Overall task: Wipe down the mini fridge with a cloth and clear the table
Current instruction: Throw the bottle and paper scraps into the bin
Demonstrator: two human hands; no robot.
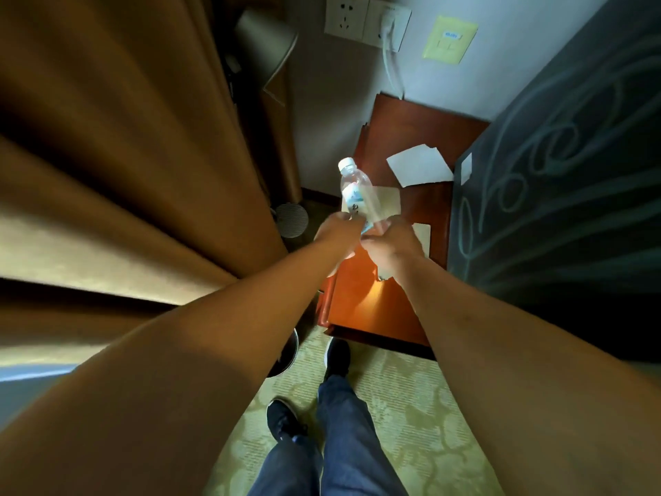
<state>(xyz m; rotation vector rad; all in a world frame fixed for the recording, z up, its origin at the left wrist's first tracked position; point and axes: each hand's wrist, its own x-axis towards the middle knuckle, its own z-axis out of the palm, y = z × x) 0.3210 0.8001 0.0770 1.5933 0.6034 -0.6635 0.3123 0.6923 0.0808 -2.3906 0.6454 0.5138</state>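
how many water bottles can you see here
1. The clear water bottle with a white cap is held above the wooden table, with the left hand and right hand gripping its lower end. Others may be hidden behind the arms.

Lower part of the water bottle (355,195) hidden behind both hands at frame centre; its label print too blurred to read. Lamp shade (266,41) cut off at top edge.

Both hands (336,232) (391,245) around a clear water bottle (357,195) above the wooden table (404,137)
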